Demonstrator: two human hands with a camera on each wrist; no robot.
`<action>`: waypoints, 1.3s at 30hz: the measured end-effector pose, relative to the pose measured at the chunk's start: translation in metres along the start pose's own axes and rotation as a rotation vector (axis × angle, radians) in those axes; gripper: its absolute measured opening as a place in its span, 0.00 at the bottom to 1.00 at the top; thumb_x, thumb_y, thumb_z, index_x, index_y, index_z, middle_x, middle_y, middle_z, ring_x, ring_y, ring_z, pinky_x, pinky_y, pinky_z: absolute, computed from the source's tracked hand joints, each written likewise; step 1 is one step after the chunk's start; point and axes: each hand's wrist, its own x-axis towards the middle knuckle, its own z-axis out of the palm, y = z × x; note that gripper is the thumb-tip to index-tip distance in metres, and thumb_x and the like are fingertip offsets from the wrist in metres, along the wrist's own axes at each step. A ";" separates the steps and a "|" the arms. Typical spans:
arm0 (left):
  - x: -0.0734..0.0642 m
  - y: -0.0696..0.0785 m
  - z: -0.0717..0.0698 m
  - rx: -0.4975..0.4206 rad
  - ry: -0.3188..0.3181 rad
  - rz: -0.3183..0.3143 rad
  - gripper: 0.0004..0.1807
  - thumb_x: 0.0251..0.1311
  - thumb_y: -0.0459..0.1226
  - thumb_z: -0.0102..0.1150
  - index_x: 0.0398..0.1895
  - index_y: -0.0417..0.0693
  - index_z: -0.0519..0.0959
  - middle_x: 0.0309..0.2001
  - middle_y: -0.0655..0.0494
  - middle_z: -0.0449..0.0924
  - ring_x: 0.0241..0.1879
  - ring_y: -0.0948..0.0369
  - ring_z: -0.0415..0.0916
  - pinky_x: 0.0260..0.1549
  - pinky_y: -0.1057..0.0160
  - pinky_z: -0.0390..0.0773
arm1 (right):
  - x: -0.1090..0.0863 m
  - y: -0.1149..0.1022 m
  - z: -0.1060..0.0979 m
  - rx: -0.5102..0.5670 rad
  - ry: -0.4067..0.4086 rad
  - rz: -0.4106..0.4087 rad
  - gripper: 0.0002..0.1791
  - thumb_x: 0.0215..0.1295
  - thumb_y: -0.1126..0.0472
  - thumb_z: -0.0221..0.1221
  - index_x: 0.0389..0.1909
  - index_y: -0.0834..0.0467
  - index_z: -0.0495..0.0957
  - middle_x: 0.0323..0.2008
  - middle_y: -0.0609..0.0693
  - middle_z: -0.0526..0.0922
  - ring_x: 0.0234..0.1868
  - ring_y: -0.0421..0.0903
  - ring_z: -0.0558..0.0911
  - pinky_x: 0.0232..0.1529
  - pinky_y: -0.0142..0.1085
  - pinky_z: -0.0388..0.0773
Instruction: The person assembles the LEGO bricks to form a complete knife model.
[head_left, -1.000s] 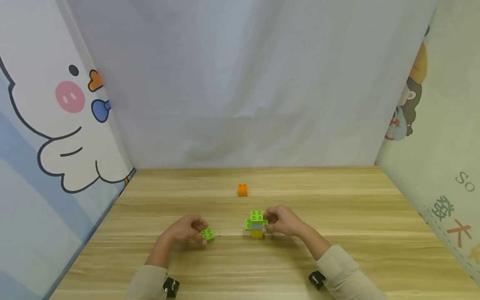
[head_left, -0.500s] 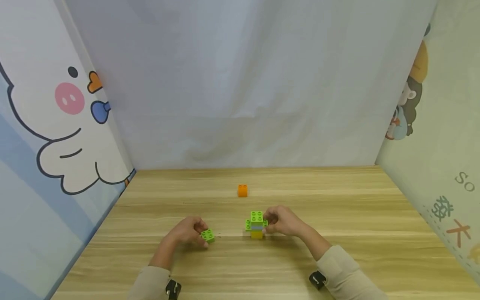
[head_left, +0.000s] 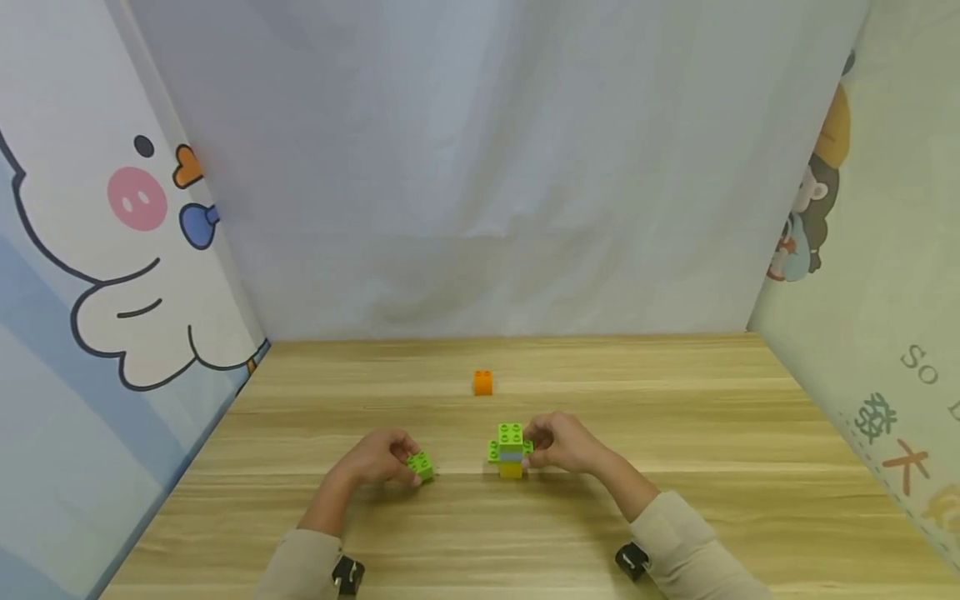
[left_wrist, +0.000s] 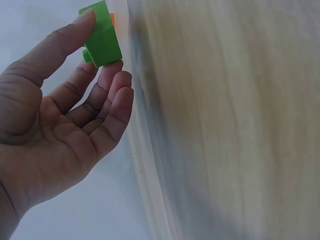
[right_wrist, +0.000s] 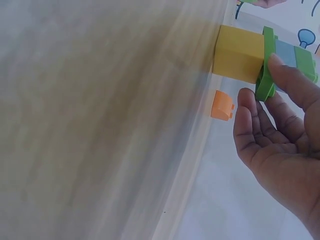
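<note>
My left hand [head_left: 379,457] pinches a green building brick [head_left: 421,467] between thumb and fingertips, and in the left wrist view the brick [left_wrist: 102,35] is tilted with a stud facing the palm. To its right stands a small stack of building bricks [head_left: 511,452]: yellow at the bottom, a wider green plate, a blue-grey brick, then a green brick on top. My right hand [head_left: 567,443] holds the stack by the right end of the green plate [right_wrist: 267,65], thumb on one face and fingers on the other.
An orange brick [head_left: 483,382] with a curved side sits farther back on the wooden table [head_left: 660,392]. A white cloth [head_left: 487,167] hangs behind the table's far edge. Printed panels [head_left: 892,250] flank it on both sides.
My left hand and the green brick have shifted slightly to the right, and the brick has turned a little. My right hand keeps its hold on the stack, which stays in place.
</note>
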 end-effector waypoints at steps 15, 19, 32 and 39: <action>0.003 0.010 0.012 -0.103 0.064 0.059 0.22 0.42 0.35 0.73 0.42 0.37 0.80 0.30 0.52 0.75 0.32 0.58 0.71 0.30 0.60 0.72 | -0.001 -0.002 0.000 -0.016 -0.004 -0.002 0.20 0.50 0.63 0.69 0.42 0.68 0.77 0.38 0.56 0.82 0.35 0.45 0.79 0.38 0.37 0.77; 0.002 0.018 0.016 -0.132 0.068 0.079 0.22 0.45 0.36 0.71 0.44 0.37 0.80 0.32 0.52 0.76 0.33 0.58 0.71 0.31 0.60 0.72 | -0.002 -0.004 -0.001 -0.015 -0.004 -0.003 0.19 0.50 0.63 0.69 0.42 0.68 0.77 0.38 0.56 0.82 0.34 0.45 0.79 0.37 0.37 0.77; 0.003 0.034 0.027 -0.200 0.106 0.061 0.22 0.49 0.40 0.69 0.47 0.40 0.80 0.35 0.54 0.76 0.36 0.57 0.71 0.34 0.60 0.73 | -0.003 -0.008 -0.003 -0.008 0.001 0.013 0.20 0.50 0.63 0.69 0.43 0.68 0.77 0.39 0.57 0.81 0.35 0.46 0.79 0.38 0.38 0.77; 0.002 0.041 0.033 -0.270 0.122 0.083 0.21 0.50 0.38 0.69 0.47 0.37 0.79 0.34 0.53 0.77 0.35 0.58 0.72 0.33 0.62 0.74 | -0.004 -0.007 -0.002 -0.004 -0.004 0.007 0.21 0.50 0.63 0.69 0.43 0.68 0.77 0.39 0.56 0.81 0.35 0.46 0.79 0.38 0.38 0.77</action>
